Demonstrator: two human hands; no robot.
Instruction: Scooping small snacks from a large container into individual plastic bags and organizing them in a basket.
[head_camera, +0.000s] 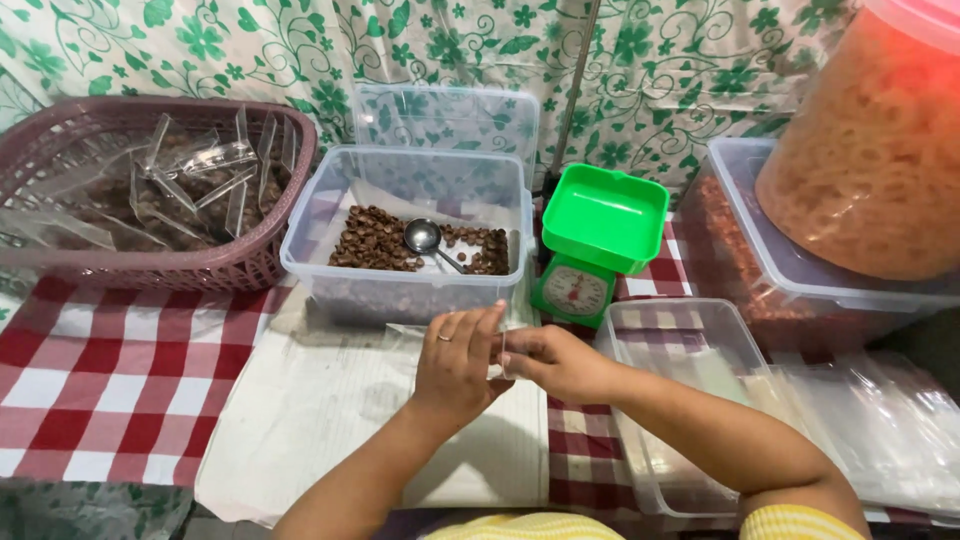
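My left hand (458, 360) and my right hand (556, 362) meet in front of me, both gripping a small clear plastic bag (503, 352) between the fingers. The bag is thin and mostly hidden by my fingers. Just beyond my hands stands a clear plastic tub (408, 232) holding small brown snack pieces (375, 240) and a metal spoon (428, 240). A white cloth (320, 410) lies under my hands on the red-and-white checked tablecloth (110, 370).
A mauve basket (235, 265) of filled clear packets sits at the left. A green kitchen scale (598, 245) stands right of the tub. An empty clear tray (680, 350), stacked plastic bags (880, 420), and big containers of orange snacks (870, 160) fill the right.
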